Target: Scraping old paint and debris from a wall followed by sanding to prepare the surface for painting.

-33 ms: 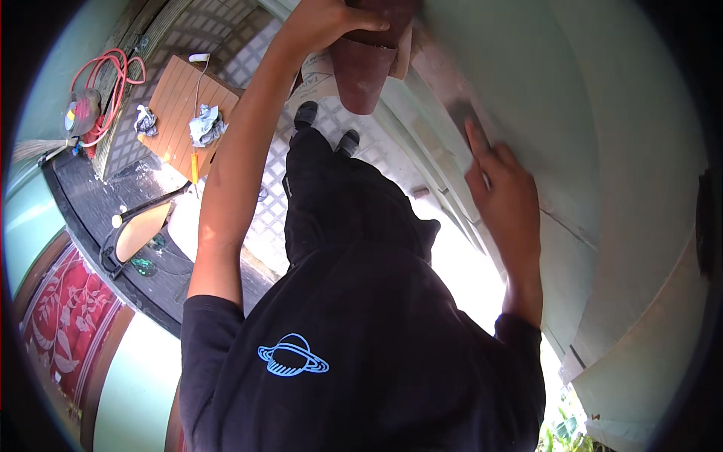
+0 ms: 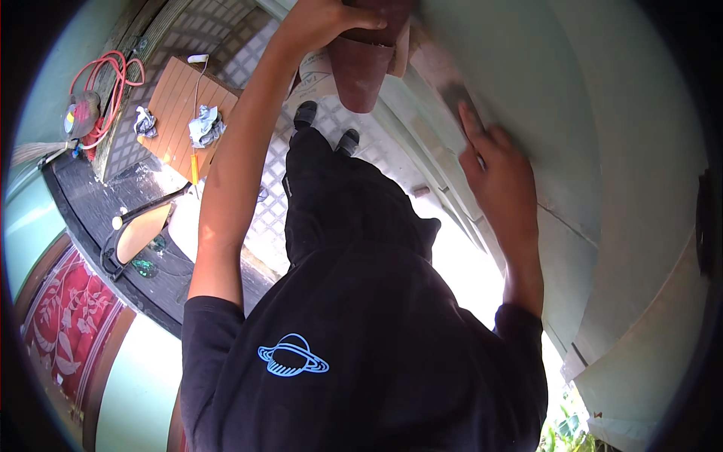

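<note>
My right hand [image 2: 501, 162] is closed around a putty knife [image 2: 456, 96], its index finger laid along the tool. The dark blade lies flat against a worn, pinkish-brown patch of the pale green wall [image 2: 542, 98]. At the top edge, my left hand [image 2: 324, 22] is closed on a reddish-brown tapered piece [image 2: 361, 75], with the thumb across its face. Its upper part runs out of view, so I cannot tell what kind of thing it is. Behind it is a pale surface with printing.
To the left stands a slatted wooden table [image 2: 177, 98] with crumpled paper [image 2: 205, 126] and a paint roller [image 2: 198, 59]. Near it are an orange-handled tool [image 2: 194, 169], a black bench [image 2: 162, 279] and a coiled red hose [image 2: 120, 75]. Patterned tiles [image 2: 271, 218] cover the floor.
My right hand and the putty knife have shifted slightly up and to the left along the wall. The left hand and the brown piece have barely moved.
</note>
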Available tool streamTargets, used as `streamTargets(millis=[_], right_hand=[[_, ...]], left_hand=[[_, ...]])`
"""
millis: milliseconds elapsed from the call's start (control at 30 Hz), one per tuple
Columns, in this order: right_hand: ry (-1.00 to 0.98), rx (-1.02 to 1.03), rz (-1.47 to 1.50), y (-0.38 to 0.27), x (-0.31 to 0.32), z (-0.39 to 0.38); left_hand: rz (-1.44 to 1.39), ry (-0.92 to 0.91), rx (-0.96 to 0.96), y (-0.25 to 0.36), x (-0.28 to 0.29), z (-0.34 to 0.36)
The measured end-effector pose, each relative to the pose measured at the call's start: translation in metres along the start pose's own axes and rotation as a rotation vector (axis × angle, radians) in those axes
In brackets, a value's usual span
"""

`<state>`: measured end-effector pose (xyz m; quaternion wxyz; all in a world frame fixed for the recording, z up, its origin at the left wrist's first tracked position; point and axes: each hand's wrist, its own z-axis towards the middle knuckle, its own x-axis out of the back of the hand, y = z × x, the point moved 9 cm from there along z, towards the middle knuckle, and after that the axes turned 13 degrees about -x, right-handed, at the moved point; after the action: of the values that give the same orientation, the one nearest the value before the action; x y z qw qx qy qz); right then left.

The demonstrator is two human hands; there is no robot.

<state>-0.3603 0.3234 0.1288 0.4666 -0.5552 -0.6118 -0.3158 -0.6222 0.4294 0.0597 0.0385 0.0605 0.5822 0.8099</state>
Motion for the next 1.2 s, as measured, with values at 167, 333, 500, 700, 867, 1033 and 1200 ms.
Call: streamTargets(millis=[167,333,500,700,867,1033,1200], right_hand=[[0.018,0.100,0.047,-0.005,0.003,0.002],[-0.008,0.035,-0.009,0.013,0.000,-0.021],[0.032,0.073,0.088,-0.015,0.004,0.013],[0.011,0.050,0.066,0.010,-0.002,-0.010],[0.045,-0.002,0.084,0.013,-0.001,-0.011],[0.066,0.029,0.122,-0.004,0.006,0.007],[0.067,0.054,0.077,0.015,0.001,-0.025]], left_hand=[[0.043,0.066,0.023,0.015,0.021,-0.017],[0.011,0.058,0.030,0.015,0.016,-0.015],[-0.013,0.044,0.028,0.015,0.011,-0.013],[0.030,0.039,0.017,0.013,0.022,-0.021],[0.276,-0.028,0.054,0.008,0.038,-0.048],[0.192,0.277,-0.008,-0.015,0.032,-0.076],[0.250,0.443,-0.162,-0.019,0.059,-0.093]])
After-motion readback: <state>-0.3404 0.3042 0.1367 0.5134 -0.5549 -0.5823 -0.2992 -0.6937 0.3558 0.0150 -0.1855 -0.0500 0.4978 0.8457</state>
